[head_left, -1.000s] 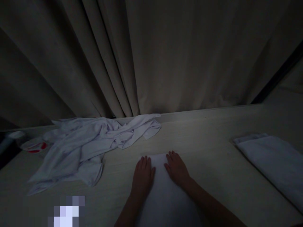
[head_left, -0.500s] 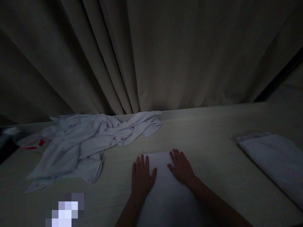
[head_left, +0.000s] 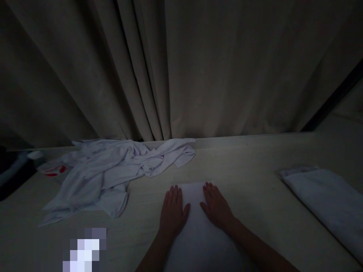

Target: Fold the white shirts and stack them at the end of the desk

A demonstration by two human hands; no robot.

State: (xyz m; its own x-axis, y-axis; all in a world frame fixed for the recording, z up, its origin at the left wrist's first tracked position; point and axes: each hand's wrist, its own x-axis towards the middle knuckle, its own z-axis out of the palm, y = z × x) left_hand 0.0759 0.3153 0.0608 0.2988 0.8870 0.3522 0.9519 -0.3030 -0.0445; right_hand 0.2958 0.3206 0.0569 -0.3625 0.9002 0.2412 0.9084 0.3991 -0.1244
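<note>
A folded white cloth (head_left: 198, 234), perhaps a garment, lies flat on the pale floor in front of me. My left hand (head_left: 173, 213) rests palm down along its left edge near the far end, fingers stretched forward and thumb out. On the opposite edge my right hand (head_left: 216, 206) presses flat, its fingers also extended and its thumb pointing inward. Neither hand grasps anything. The cloth's near end runs out of the bottom of the view between my forearms.
A crumpled white garment (head_left: 113, 170) lies at the left by the curtain (head_left: 204, 75). Behind it sits a clear package with red marks (head_left: 55, 170). At the right edge is a stack of folded white cloth (head_left: 329, 196). A pixelated patch covers the lower left.
The view has tilted and turned slightly, shifting the background. Both hands stay on the cloth's edges, and the left hand's fingers are closer together than before.
</note>
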